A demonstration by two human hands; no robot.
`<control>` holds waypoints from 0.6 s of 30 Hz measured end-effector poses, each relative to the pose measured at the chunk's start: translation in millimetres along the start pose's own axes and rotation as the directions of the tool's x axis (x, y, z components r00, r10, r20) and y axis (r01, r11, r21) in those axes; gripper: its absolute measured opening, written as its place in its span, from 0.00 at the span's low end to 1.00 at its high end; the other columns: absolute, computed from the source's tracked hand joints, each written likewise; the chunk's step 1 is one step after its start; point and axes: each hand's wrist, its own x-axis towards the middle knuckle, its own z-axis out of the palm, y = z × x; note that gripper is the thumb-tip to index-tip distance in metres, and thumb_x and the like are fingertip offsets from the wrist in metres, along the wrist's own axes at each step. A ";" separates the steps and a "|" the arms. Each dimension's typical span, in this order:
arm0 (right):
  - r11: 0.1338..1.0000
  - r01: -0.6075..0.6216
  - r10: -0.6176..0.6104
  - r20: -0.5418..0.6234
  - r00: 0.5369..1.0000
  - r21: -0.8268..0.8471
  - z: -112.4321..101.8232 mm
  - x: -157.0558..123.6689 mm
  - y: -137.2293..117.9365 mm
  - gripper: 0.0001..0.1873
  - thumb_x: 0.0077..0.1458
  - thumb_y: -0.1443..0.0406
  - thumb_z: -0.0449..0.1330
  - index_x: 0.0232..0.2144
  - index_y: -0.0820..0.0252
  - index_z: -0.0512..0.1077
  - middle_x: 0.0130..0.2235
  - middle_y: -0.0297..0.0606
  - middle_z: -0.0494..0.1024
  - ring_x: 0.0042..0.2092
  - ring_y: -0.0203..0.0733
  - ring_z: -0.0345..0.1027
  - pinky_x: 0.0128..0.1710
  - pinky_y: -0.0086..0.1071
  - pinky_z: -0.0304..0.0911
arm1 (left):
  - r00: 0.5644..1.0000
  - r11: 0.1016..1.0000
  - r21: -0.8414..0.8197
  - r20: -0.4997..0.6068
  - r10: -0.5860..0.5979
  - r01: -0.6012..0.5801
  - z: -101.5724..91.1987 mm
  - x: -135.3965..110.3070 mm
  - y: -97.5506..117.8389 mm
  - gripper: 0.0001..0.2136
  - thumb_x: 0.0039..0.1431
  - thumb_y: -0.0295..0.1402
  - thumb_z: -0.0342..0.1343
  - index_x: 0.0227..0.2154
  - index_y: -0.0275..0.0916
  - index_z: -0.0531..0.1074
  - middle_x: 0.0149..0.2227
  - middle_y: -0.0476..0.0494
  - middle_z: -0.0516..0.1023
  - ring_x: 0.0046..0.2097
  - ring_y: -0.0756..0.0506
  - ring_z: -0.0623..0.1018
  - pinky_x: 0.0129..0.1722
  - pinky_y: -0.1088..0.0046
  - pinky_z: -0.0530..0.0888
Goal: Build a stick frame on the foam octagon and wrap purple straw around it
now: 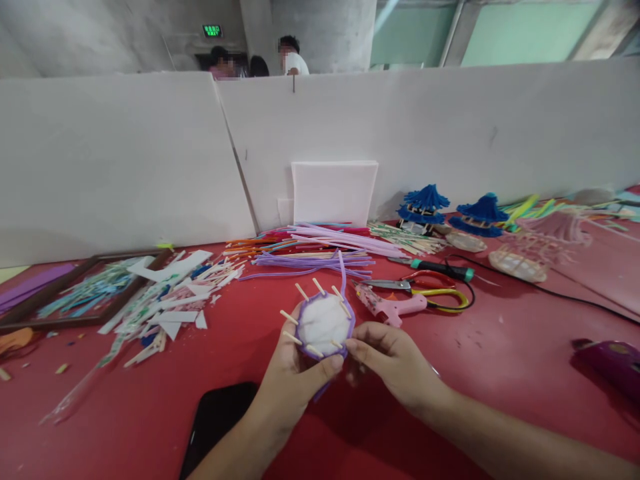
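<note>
My left hand (305,383) is closed around a small round craft piece (325,323) with a fluffy white middle. Several short wooden sticks stand up around its edge, and a purple pipe cleaner (351,313) is wound round them. One end of that strand rises at the far side of the piece; another purple bit pokes out below my left thumb. At the lower right of the rim, my right hand (395,360) pinches the purple strand between thumb and forefinger. The exact grip is partly hidden by the fingertips.
Behind the piece lie purple pipe cleaners (310,263). To the right are scissors (443,299), a pink glue gun (393,305) and blue-roofed models (423,208). Paper scraps (175,300) and a brown frame (55,323) lie left; a black phone (215,420) lies near my left forearm.
</note>
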 end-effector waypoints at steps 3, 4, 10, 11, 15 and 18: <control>1.000 0.001 -0.001 0.001 1.000 -0.002 0.2 0.0 -0.2 0.23 0.44 0.46 0.62 0.24 0.61 0.69 0.19 0.31 0.74 0.21 0.33 0.68 0.24 0.28 0.62 | 1.000 1.000 -0.004 -0.001 -0.013 0.013 -0.4 0.8 -0.3 0.42 0.43 0.27 0.66 0.61 0.46 0.51 0.51 0.38 0.73 0.47 0.41 0.75 0.43 0.67 0.73; 1.000 0.002 -0.002 0.000 1.000 -0.003 0.2 -0.1 -0.1 0.22 0.44 0.47 0.62 0.24 0.61 0.69 0.19 0.31 0.74 0.21 0.34 0.68 0.24 0.28 0.62 | 1.000 1.000 -0.004 -0.002 -0.015 0.015 -0.6 1.1 -0.2 0.43 0.43 0.27 0.66 0.61 0.46 0.52 0.51 0.38 0.74 0.46 0.42 0.76 0.43 0.68 0.73; 1.000 0.005 -0.005 -0.002 1.000 0.006 -0.2 -0.3 0.3 0.21 0.45 0.48 0.62 0.24 0.61 0.68 0.19 0.31 0.74 0.22 0.34 0.69 0.24 0.28 0.63 | 0.998 0.998 -0.020 0.000 -0.058 0.058 -0.7 0.9 3.5 0.44 0.41 0.25 0.66 0.61 0.48 0.51 0.51 0.40 0.74 0.44 0.44 0.76 0.42 0.70 0.72; 1.000 0.006 -0.006 -0.004 1.000 0.006 -0.4 -0.3 0.2 0.21 0.45 0.48 0.62 0.24 0.61 0.68 0.19 0.31 0.74 0.22 0.34 0.68 0.24 0.28 0.63 | 0.997 0.997 -0.025 0.001 -0.071 0.071 -0.5 0.7 4.6 0.44 0.42 0.24 0.66 0.61 0.48 0.51 0.52 0.40 0.73 0.45 0.44 0.76 0.43 0.70 0.72; 1.000 0.011 -0.011 -0.003 1.000 0.006 -0.7 0.0 0.0 0.20 0.46 0.49 0.62 0.25 0.61 0.69 0.19 0.31 0.74 0.22 0.33 0.68 0.24 0.28 0.62 | 0.995 0.994 -0.044 0.008 -0.098 0.099 1.2 -0.5 8.6 0.45 0.42 0.23 0.65 0.62 0.47 0.48 0.51 0.39 0.74 0.49 0.42 0.74 0.45 0.69 0.71; 1.000 0.009 -0.009 -0.004 1.000 0.009 -0.8 0.5 0.7 0.20 0.46 0.49 0.63 0.24 0.61 0.68 0.20 0.31 0.74 0.21 0.33 0.68 0.24 0.28 0.62 | 0.995 0.994 -0.047 0.020 -0.102 0.103 1.9 -1.8 9.6 0.45 0.43 0.23 0.65 0.62 0.48 0.47 0.52 0.39 0.73 0.49 0.42 0.75 0.45 0.69 0.71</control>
